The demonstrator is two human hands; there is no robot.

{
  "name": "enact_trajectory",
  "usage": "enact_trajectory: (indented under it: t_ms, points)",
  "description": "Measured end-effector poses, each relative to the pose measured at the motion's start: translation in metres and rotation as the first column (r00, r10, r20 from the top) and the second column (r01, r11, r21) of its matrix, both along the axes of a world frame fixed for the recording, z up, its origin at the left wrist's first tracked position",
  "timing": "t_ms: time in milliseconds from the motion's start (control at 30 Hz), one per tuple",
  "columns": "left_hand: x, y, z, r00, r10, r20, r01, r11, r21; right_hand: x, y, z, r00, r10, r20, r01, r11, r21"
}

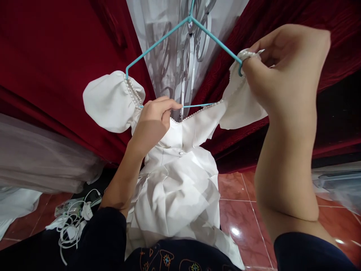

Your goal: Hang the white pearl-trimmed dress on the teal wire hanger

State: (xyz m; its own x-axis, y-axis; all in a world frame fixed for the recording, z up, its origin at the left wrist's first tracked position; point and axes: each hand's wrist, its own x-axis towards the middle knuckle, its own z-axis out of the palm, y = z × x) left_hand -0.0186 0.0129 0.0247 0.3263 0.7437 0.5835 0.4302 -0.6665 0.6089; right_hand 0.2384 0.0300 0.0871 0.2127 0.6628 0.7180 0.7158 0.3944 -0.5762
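A white dress (180, 188) with puffed sleeves and pearl trim along its neckline hangs on a thin light-blue hanger (158, 43). Its left-side sleeve (105, 101) rests at one end of the hanger. Up at the other end, my right hand (284, 64) pinches the pearl-edged strap of the second sleeve (239, 101) beside the hanger's hooked tip. Closed on the neckline of the bodice, near the hanger's lower bar, is my left hand (156, 118); its fingertips are partly hidden. The skirt spreads down toward my lap.
Dark red curtains (62, 49) hang on both sides, with a white ornate metal frame (193, 56) between them. Coiled white cables (70, 229) lie at lower left. Pale tulle (42, 154) hangs at the left, above red floor tiles (239, 214).
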Motion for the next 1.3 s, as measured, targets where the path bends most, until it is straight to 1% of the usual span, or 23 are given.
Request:
enact_trajectory:
  t_ms: [33, 100, 167, 233, 267, 300, 333, 400, 467, 500, 567, 600, 667, 733, 767, 800, 833, 933, 967, 1033, 1100, 1200, 1300]
  points:
    - [-0.001, -0.001, 0.001, 1.000, 0.018, -0.011, -0.018, 1.000, -0.001, -0.001, -0.001, -0.002, 0.999, 0.032, -0.011, -0.032, 0.999, -0.010]
    - [0.000, -0.004, 0.002, 0.998, 0.045, -0.033, -0.045, 0.999, -0.002, 0.000, -0.006, -0.008, 0.979, 0.170, -0.114, -0.167, 0.985, 0.029]
    - [0.002, -0.007, 0.003, 0.997, 0.058, -0.049, -0.058, 0.998, 0.002, -0.001, -0.016, -0.016, 0.910, 0.349, -0.222, -0.317, 0.933, 0.169]
    - [0.005, -0.009, 0.003, 0.998, 0.050, -0.040, -0.050, 0.999, -0.001, -0.007, -0.030, -0.023, 0.877, 0.417, -0.240, -0.319, 0.877, 0.360]
    - [0.006, -0.009, 0.003, 0.999, 0.038, -0.027, -0.038, 0.999, -0.007, -0.012, -0.038, -0.027, 0.888, 0.407, -0.214, -0.293, 0.859, 0.420]
    - [0.007, -0.009, 0.003, 1.000, 0.027, -0.015, -0.027, 1.000, -0.010, -0.017, -0.045, -0.032, 0.910, 0.383, -0.160, -0.286, 0.857, 0.428]
    - [0.008, -0.009, 0.003, 1.000, 0.017, -0.006, -0.017, 1.000, -0.008, -0.023, -0.051, -0.036, 0.928, 0.363, -0.085, -0.308, 0.875, 0.374]
    - [0.009, -0.009, 0.002, 1.000, 0.006, -0.009, -0.006, 1.000, 0.020, -0.033, -0.057, -0.049, 0.914, 0.399, 0.069, -0.405, 0.906, 0.126]
    - [0.010, -0.009, 0.000, 0.999, 0.001, -0.036, 0.002, 0.998, 0.068, -0.039, -0.053, -0.067, 0.860, 0.490, 0.142, -0.478, 0.872, -0.109]
    - [0.010, -0.010, -0.002, 0.998, -0.007, -0.059, 0.013, 0.995, 0.096, -0.040, -0.048, -0.076, 0.851, 0.508, 0.134, -0.488, 0.859, -0.156]
    - [0.009, -0.011, -0.007, 0.996, 0.001, -0.088, 0.015, 0.984, 0.176, -0.042, -0.038, -0.094, 0.872, 0.480, 0.097, -0.469, 0.876, -0.115]
    - [0.008, -0.012, -0.010, 0.996, 0.034, -0.078, -0.015, 0.972, 0.236, -0.043, -0.033, -0.102, 0.890, 0.450, 0.071, -0.446, 0.893, -0.062]
    - [0.001, -0.012, -0.014, 0.983, 0.180, 0.019, -0.174, 0.906, 0.386, -0.045, -0.027, -0.113, 0.915, 0.403, 0.013, -0.403, 0.915, 0.038]
    - [-0.009, -0.010, -0.015, 0.918, 0.362, 0.159, -0.391, 0.772, 0.501, -0.050, -0.026, -0.117, 0.919, 0.394, -0.027, -0.391, 0.917, 0.074]
    - [-0.014, -0.007, -0.014, 0.879, 0.433, 0.199, -0.470, 0.717, 0.515, -0.053, -0.026, -0.118, 0.917, 0.396, -0.037, -0.393, 0.917, 0.074]
    - [-0.020, -0.004, -0.013, 0.852, 0.478, 0.214, -0.516, 0.696, 0.499, -0.055, -0.028, -0.118, 0.916, 0.398, -0.044, -0.394, 0.916, 0.070]
    - [-0.026, -0.001, -0.011, 0.843, 0.496, 0.208, -0.532, 0.714, 0.455, -0.057, -0.029, -0.117, 0.917, 0.396, -0.050, -0.393, 0.917, 0.064]
    - [-0.043, 0.012, -0.003, 0.885, 0.424, 0.191, -0.462, 0.849, 0.257, -0.058, -0.032, -0.113, 0.927, 0.368, -0.073, -0.364, 0.929, 0.063]
    - [-0.048, 0.016, 0.000, 0.895, 0.398, 0.200, -0.437, 0.873, 0.217, -0.057, -0.032, -0.111, 0.932, 0.355, -0.078, -0.350, 0.934, 0.069]
    - [-0.063, 0.025, 0.005, 0.882, 0.409, 0.233, -0.453, 0.872, 0.186, -0.053, -0.030, -0.107, 0.936, 0.341, -0.081, -0.336, 0.939, 0.072]
    - [-0.082, 0.031, 0.007, 0.833, 0.476, 0.281, -0.532, 0.828, 0.177, -0.051, -0.028, -0.104, 0.935, 0.345, -0.080, -0.340, 0.938, 0.069]
    - [-0.113, 0.032, 0.001, 0.772, 0.547, 0.324, -0.611, 0.779, 0.141, -0.051, -0.024, -0.100, 0.937, 0.337, -0.096, -0.331, 0.941, 0.073]
    - [-0.129, 0.018, -0.015, 0.814, 0.532, 0.235, -0.548, 0.837, 0.002, -0.056, -0.022, -0.100, 0.937, 0.328, -0.120, -0.322, 0.945, 0.065]
